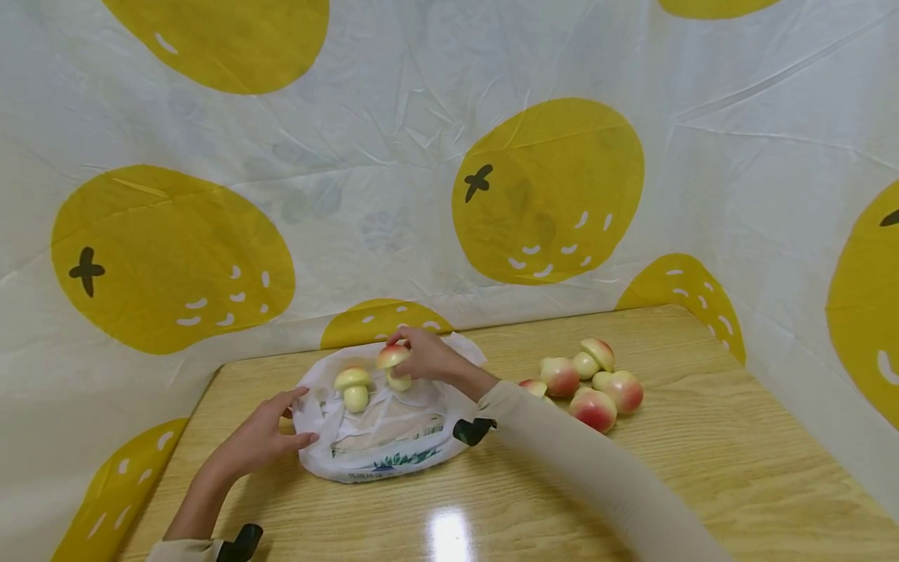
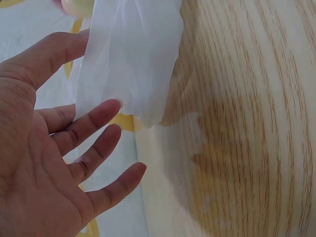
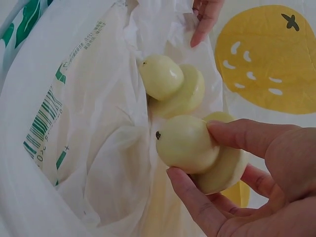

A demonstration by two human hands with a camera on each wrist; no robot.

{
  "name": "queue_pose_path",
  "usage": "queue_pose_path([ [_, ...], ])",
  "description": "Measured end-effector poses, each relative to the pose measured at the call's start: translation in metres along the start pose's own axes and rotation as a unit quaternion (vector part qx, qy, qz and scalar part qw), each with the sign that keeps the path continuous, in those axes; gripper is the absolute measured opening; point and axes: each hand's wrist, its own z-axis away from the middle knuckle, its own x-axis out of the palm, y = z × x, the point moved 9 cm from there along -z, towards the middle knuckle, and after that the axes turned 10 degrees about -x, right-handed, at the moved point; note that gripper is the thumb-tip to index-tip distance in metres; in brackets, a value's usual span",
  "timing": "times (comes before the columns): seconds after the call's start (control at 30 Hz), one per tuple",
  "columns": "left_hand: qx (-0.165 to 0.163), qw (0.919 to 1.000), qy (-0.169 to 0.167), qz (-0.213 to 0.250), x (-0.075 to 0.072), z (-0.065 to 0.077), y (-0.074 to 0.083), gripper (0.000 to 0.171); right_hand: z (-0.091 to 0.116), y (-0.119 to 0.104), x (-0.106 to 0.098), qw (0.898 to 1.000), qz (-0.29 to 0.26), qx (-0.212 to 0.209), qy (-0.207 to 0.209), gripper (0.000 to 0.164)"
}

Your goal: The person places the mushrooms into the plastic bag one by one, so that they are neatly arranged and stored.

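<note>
My right hand (image 1: 424, 355) pinches a mushroom-shaped piece (image 3: 190, 143), pale yellow-green with a red-blushed cap, between thumb and fingers. It holds the piece over a white plastic bag (image 1: 386, 468) with green print, which lies spread on the table with its mouth open. A second mushroom-shaped piece (image 1: 356, 390) rests in the bag, just left of the held one. At the bag's left edge is my left hand (image 1: 260, 437), its thumb and fingers spread apart. In the left wrist view, parts of the left fingers (image 2: 101, 116) touch or pass behind the white plastic.
Several more mushroom-shaped pieces (image 1: 593, 410) lie grouped right of the bag, partly behind my right forearm. The wood-grain table (image 1: 702, 437) ends at the back against a white sheet (image 1: 386, 211) with large yellow fruit prints.
</note>
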Motion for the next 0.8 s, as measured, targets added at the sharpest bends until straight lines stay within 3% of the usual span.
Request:
queue_pose_path([
  [0.3, -0.002, 1.0000, -0.005, 0.006, 0.000, 0.000, 0.000, 0.089, -0.002, 0.002, 0.008, 1.000, 0.009, 0.011, 0.012, 0.045],
  [0.8, 0.001, 1.0000, 0.001, 0.003, -0.002, 0.000, 0.002, 0.090, -0.007, 0.001, 0.022, 0.995, 0.098, -0.012, 0.022, 0.045],
])
